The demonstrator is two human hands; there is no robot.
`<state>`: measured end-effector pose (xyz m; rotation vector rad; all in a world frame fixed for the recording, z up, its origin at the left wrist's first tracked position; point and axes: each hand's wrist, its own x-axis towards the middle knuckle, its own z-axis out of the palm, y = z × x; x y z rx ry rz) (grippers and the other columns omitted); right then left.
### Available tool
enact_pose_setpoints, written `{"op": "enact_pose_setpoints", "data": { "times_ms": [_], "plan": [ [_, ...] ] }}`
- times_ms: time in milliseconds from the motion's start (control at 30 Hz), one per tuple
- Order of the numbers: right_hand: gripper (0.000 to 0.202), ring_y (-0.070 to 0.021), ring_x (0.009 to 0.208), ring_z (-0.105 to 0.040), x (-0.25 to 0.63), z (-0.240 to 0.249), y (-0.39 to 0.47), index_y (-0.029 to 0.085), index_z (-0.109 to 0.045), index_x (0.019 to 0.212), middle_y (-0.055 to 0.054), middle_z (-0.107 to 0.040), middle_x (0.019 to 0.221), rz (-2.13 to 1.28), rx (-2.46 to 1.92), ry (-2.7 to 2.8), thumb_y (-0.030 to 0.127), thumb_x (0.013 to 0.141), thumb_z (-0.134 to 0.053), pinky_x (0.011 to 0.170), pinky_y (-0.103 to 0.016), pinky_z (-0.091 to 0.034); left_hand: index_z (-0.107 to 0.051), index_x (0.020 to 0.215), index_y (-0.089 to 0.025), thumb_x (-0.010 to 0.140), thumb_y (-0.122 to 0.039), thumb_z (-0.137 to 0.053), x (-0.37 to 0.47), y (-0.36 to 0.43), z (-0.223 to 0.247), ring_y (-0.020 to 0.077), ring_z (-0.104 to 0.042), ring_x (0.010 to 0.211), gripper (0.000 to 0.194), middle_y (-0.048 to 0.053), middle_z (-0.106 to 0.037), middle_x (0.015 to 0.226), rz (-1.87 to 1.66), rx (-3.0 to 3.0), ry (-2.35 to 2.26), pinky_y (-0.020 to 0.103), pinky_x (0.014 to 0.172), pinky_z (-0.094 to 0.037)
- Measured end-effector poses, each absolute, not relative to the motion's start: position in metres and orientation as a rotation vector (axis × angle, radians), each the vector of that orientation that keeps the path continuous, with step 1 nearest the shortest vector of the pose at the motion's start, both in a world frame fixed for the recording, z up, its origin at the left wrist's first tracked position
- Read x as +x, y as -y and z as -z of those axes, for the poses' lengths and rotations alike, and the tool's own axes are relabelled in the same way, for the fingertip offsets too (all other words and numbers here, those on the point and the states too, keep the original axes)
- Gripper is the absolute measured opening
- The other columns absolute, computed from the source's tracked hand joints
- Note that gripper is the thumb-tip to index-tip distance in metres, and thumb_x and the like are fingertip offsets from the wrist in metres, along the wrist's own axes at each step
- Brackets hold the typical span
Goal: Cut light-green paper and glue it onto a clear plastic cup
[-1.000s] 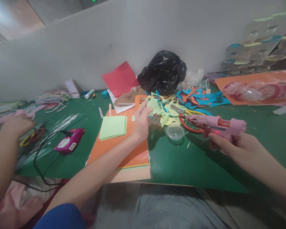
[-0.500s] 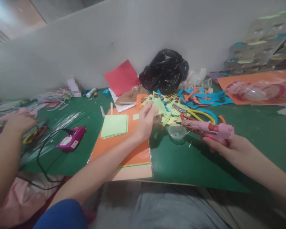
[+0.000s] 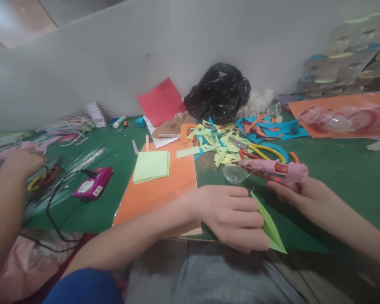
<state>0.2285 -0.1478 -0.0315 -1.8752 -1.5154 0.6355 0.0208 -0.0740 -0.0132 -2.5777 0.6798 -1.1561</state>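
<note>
My left hand, back up and fingers curled, grips a folded piece of light green paper near the table's front edge. To its right my right hand is wrapped round the handle of a pink glue gun. The gun's nozzle points left, over a small clear plastic cup. A stack of light green paper squares rests on an orange sheet, left of my hands. Behind the gun lie scissors with yellow and red handles, among green paper scraps.
A black plastic bag and red paper stand against the wall. At left, another person's hand is near scissors and a purple power strip with a black cord. Plastic bottles lie on orange paper at right.
My left hand has come from the scrap pile toward the table's front edge with the green paper, now beside my right hand. The glue gun has barely moved.
</note>
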Motion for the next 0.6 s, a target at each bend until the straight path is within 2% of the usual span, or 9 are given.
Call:
{"op": "enact_pose_setpoints", "data": {
  "times_ms": [100,167,367,600],
  "plan": [
    [0.054,-0.0196,0.050,-0.045,0.230,0.034,0.147,0.026,-0.042,0.052,-0.002,-0.047,0.050,-0.693,-1.960,1.507,0.079,0.065,-0.046,0.047,-0.032,-0.037,-0.049,0.065,-0.022,0.089,-0.032,-0.062,0.022,0.076,0.015,0.0109,-0.043,0.054,0.029,-0.005,-0.040,0.061,1.117,-2.598,-0.703,0.029,0.055,-0.035],
    [0.056,-0.0185,0.050,-0.042,0.231,0.036,0.147,0.026,-0.036,0.052,-0.001,-0.044,0.050,-0.701,-1.995,1.496,0.081,0.063,-0.045,0.048,-0.031,-0.034,-0.051,0.066,-0.022,0.091,-0.035,-0.060,0.022,0.074,0.017,0.0114,-0.043,0.054,0.030,-0.005,-0.040,0.061,1.114,-2.602,-0.706,0.030,0.056,-0.035],
    [0.058,-0.0176,0.053,-0.039,0.230,0.040,0.147,0.026,-0.036,0.054,-0.001,-0.042,0.053,-0.724,-2.033,1.476,0.083,0.062,-0.042,0.049,-0.031,-0.034,-0.052,0.068,-0.021,0.095,-0.039,-0.056,0.022,0.073,0.022,0.0119,-0.045,0.056,0.033,-0.003,-0.044,0.064,1.046,-2.620,-0.709,0.032,0.059,-0.034],
    [0.057,-0.0174,0.055,-0.040,0.227,0.034,0.148,0.025,-0.039,0.057,0.000,-0.043,0.056,-0.752,-2.037,1.475,0.082,0.062,-0.042,0.052,-0.032,-0.035,-0.059,0.074,-0.024,0.096,-0.038,-0.053,0.024,0.071,0.028,0.0130,-0.049,0.062,0.027,-0.001,-0.054,0.070,0.989,-2.605,-0.688,0.033,0.066,-0.039]
  ]
}}
